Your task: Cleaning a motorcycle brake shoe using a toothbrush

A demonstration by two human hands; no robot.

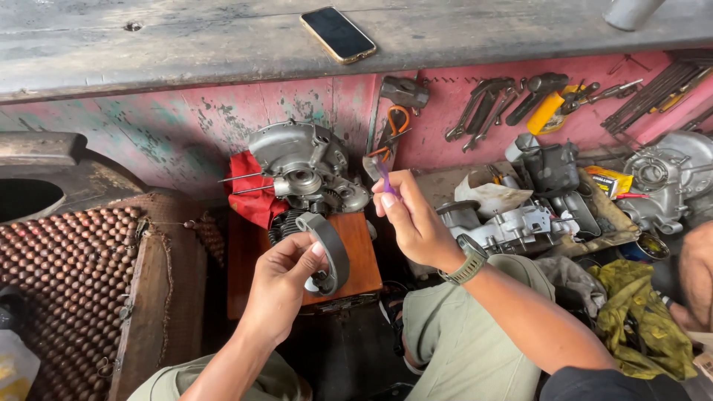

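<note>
The left hand (281,286) is closed around a curved grey brake shoe (332,252), thumb and fingers (316,251) pinching its inner edge so the lined arc stands upright just right of the fingertips. The right hand (413,219) is raised beside it, a little higher and apart, with fingers (383,194) pinched shut on a small purple stick-like item (386,178) that points upward; what it is exactly cannot be told. A grey-green wristwatch (469,261) sits on that wrist.

Directly beyond the left fingers, a small engine block (304,171) with cooling fins and protruding studs rests on a red cloth (249,191), partly over a reddish-brown wooden block (364,252) that lies under the brake shoe. Beyond the right fingers hang orange-handled pliers (394,130) and a hammer (405,93) on a pink wall panel (186,126), with more wrenches (483,108) farther right. To the right of the right hand lie engine casing parts (520,219) on a tray and an olive rag (642,319). A smartphone (338,33) lies on the grey upper surface (186,37). Far left of the left hand is a beaded seat cover (67,282).
</note>
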